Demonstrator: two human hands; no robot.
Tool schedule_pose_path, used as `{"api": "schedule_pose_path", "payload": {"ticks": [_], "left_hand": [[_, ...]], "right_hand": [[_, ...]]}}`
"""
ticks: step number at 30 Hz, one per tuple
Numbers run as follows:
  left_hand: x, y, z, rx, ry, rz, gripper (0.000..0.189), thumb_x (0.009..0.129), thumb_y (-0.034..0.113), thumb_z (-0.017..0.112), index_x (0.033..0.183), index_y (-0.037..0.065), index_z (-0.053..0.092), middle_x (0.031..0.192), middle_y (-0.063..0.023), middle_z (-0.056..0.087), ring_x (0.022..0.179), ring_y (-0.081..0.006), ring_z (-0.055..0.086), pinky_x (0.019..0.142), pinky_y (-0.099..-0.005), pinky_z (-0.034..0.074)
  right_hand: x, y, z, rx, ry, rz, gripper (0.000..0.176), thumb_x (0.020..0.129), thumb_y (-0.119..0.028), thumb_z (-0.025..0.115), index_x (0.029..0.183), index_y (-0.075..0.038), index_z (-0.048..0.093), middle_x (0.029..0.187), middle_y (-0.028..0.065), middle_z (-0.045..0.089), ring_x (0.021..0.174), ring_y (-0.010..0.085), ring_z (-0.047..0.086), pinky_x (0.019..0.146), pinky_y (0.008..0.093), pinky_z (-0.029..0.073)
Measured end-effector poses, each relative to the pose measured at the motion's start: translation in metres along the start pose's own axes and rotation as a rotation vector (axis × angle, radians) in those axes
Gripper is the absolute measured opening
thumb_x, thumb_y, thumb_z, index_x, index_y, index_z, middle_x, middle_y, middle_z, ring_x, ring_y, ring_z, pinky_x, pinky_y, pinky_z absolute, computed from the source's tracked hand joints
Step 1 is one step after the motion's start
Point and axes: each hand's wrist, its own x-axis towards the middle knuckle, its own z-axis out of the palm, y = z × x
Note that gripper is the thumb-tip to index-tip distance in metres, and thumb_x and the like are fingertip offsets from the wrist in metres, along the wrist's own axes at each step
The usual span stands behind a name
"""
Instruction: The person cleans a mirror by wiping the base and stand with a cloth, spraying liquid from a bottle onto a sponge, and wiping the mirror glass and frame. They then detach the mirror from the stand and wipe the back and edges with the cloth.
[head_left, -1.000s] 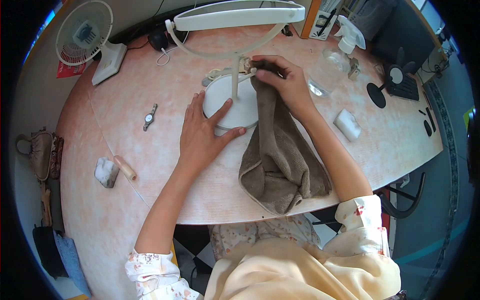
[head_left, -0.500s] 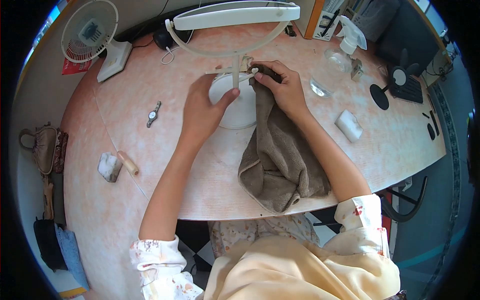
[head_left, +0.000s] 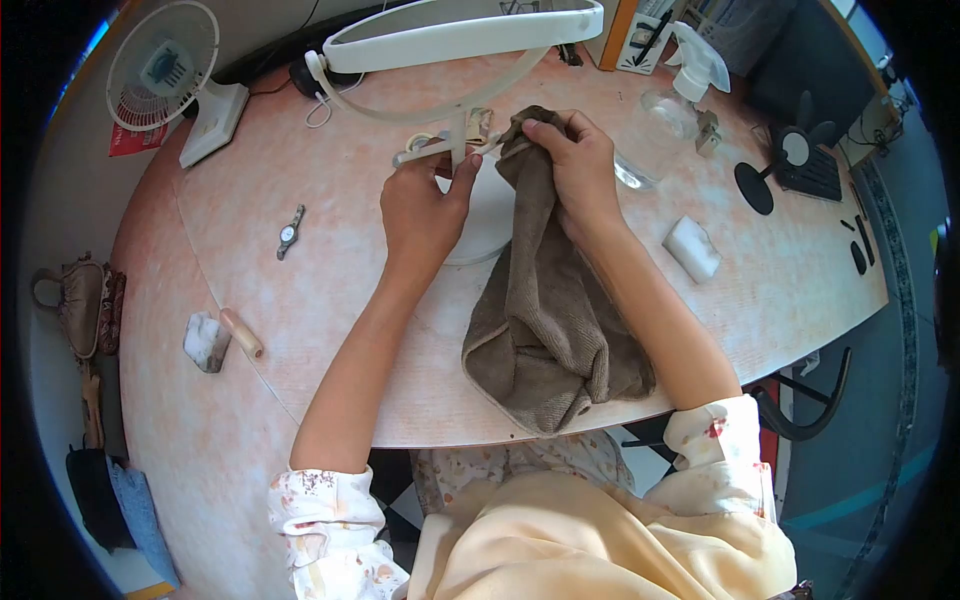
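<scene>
A white table mirror [head_left: 465, 35] stands on a round base [head_left: 490, 215] at the back of the peach table [head_left: 330, 300]. My left hand [head_left: 422, 212] grips the mirror's thin stem just above the base. My right hand [head_left: 570, 160] pinches the top of a brown towel [head_left: 545, 310] right beside the stem. The towel hangs down and lies bunched on the table toward the front edge.
A white desk fan [head_left: 165, 70] stands back left, a wristwatch [head_left: 288, 232] lies left of the mirror. A spray bottle [head_left: 680, 85], a white sponge [head_left: 692, 248] and a small black stand mirror [head_left: 775, 165] sit right. A white block [head_left: 205, 342] lies far left.
My left hand left the mirror's base and rose to grasp its stem. My right hand lifted the towel's top a little higher beside the stem.
</scene>
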Motion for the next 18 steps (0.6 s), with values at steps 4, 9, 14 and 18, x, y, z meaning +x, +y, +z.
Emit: {"api": "schedule_pose_path", "payload": {"ticks": [4, 9, 14, 18], "left_hand": [[-0.002, -0.002, 0.003, 0.03, 0.016, 0.011, 0.03, 0.089, 0.027, 0.071, 0.1, 0.0, 0.073, 0.082, -0.0157, 0.073, 0.074, -0.0216, 0.069, 0.069, -0.0341, 0.05], [-0.003, -0.005, 0.006, 0.038, 0.053, 0.048, 0.029, 0.089, 0.028, 0.072, 0.1, 0.0, 0.073, 0.08, -0.0151, 0.072, 0.072, -0.0214, 0.069, 0.066, -0.0341, 0.049], [-0.004, -0.006, 0.007, 0.054, 0.059, 0.053, 0.029, 0.089, 0.028, 0.071, 0.099, 0.001, 0.073, 0.08, -0.0146, 0.072, 0.072, -0.0224, 0.069, 0.066, -0.0344, 0.05], [-0.004, -0.006, 0.008, 0.103, 0.067, 0.053, 0.029, 0.089, 0.029, 0.071, 0.098, 0.001, 0.073, 0.081, -0.0147, 0.072, 0.071, -0.024, 0.069, 0.066, -0.0346, 0.05]], "right_hand": [[0.001, 0.017, 0.006, -0.352, -0.034, -0.35, 0.016, 0.083, -0.009, 0.069, 0.096, -0.001, 0.07, 0.086, 0.0124, 0.066, 0.076, 0.0232, 0.065, 0.073, 0.0343, 0.051], [-0.008, 0.01, 0.006, -0.441, -0.041, -0.437, 0.022, 0.082, -0.01, 0.068, 0.103, -0.002, 0.072, 0.092, 0.0144, 0.064, 0.085, 0.0268, 0.066, 0.078, 0.0345, 0.05], [-0.002, 0.011, 0.004, -0.422, -0.065, -0.421, 0.025, 0.083, -0.009, 0.065, 0.106, -0.002, 0.072, 0.095, 0.0155, 0.064, 0.088, 0.0264, 0.065, 0.08, 0.0347, 0.049], [0.002, 0.012, 0.002, -0.541, -0.096, -0.537, 0.026, 0.085, -0.004, 0.063, 0.109, -0.002, 0.071, 0.099, 0.0137, 0.065, 0.089, 0.0246, 0.067, 0.081, 0.0325, 0.051]]}}
